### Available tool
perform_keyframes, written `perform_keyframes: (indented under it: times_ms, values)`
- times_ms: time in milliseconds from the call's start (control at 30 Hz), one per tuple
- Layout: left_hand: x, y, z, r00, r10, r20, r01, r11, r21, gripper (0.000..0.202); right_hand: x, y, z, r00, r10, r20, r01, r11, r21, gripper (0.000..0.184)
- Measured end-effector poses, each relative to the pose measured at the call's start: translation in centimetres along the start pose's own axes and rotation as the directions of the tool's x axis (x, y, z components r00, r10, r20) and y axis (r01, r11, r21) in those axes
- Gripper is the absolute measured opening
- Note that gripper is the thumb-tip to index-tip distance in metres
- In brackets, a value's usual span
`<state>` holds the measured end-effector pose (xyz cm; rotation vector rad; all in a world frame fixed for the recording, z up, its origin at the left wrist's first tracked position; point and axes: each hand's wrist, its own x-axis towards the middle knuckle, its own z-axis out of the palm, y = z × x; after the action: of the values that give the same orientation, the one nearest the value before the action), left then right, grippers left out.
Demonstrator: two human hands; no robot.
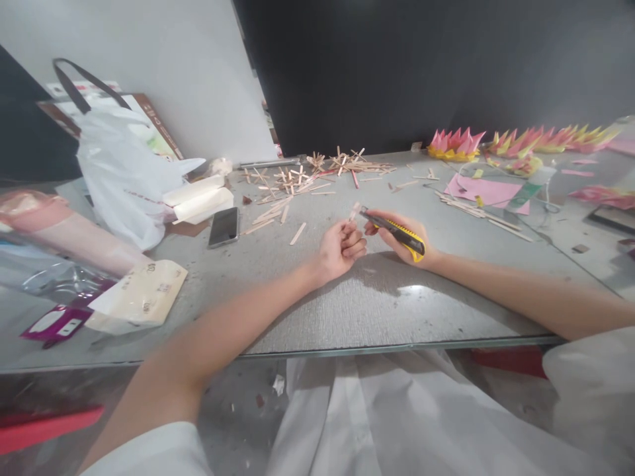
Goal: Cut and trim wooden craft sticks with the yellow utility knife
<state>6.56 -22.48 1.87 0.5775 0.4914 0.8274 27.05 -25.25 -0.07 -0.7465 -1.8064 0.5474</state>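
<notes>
My right hand (409,231) is closed round a black and yellow box cutter (399,235), whose front end points up and left. Close beside it, my left hand (343,248) has its fingers curled and pinches a short pale strip (354,211). The cutter's tip is right by this strip; whether they touch I cannot tell. Both hands are over the grey tabletop (317,317). Just beyond the left hand lies a single flat wooden stick (297,233). Farther back is a loose heap of wooden sticks (292,180).
Left of the hands lie a phone (224,227), a paper box (143,297) and a white plastic bag (122,172). Pink and yellow paper flowers (455,145) line the back right. Nearer are a pink sheet (489,190) and more sticks (479,210).
</notes>
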Motion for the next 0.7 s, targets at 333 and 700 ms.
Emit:
perform_keyframes:
  times_ms: [333,700]
  values:
    - [-0.3,-0.2,0.5,0.998,-0.052,0.017,0.052,0.999,-0.005,0.039,0.8,2.0,-0.1,0.932,0.032,-0.36,-0.028,0.999,0.018,0.042]
    - [-1.6,-0.1,1.2,0.968,-0.189,0.166,0.184,0.982,0.04,0.044,0.5,1.4,0.1,0.954,0.059,-0.295,-0.044,0.997,0.059,0.043]
